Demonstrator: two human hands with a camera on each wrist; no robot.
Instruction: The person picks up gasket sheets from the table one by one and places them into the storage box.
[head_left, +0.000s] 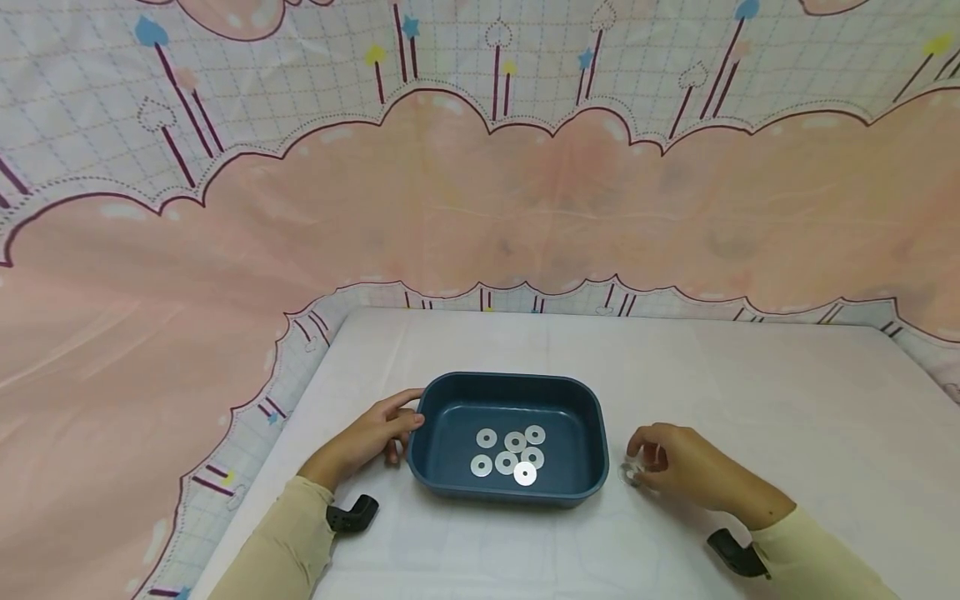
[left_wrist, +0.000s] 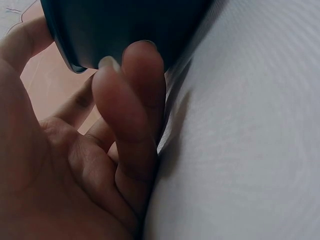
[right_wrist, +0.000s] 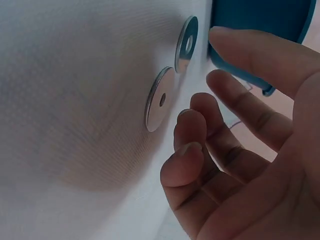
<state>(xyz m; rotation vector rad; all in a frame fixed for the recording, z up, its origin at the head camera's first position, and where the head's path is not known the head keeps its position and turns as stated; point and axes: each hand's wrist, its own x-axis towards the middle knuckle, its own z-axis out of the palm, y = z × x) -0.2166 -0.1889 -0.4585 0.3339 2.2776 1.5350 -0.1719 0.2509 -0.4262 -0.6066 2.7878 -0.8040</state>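
Observation:
On the table a dark blue rectangular tray [head_left: 510, 500] holds several flat silver washers [head_left: 482, 465], some overlapping. My left hand [head_left: 378, 433] holds the tray by its left side, thumb at the rim; in the left wrist view, curled fingertips [left_wrist: 142, 57] meet the outer wall. To the right of the tray, my right hand [head_left: 678, 467] hovers low, fingers loosely bent and thumb apart from them. Two washers [right_wrist: 161, 100] lie on the cloth just beyond its fingertips in the right wrist view, and nothing shows in its grasp. From the head these washers [head_left: 630, 473] are partly hidden by the fingers.
A white cloth [head_left: 675, 375] covers the table. Behind it and along the left hangs a pink and white printed curtain [head_left: 525, 208]. Each wrist carries a black camera mount, one by the left sleeve [head_left: 281, 542] and one by the right sleeve [head_left: 817, 558].

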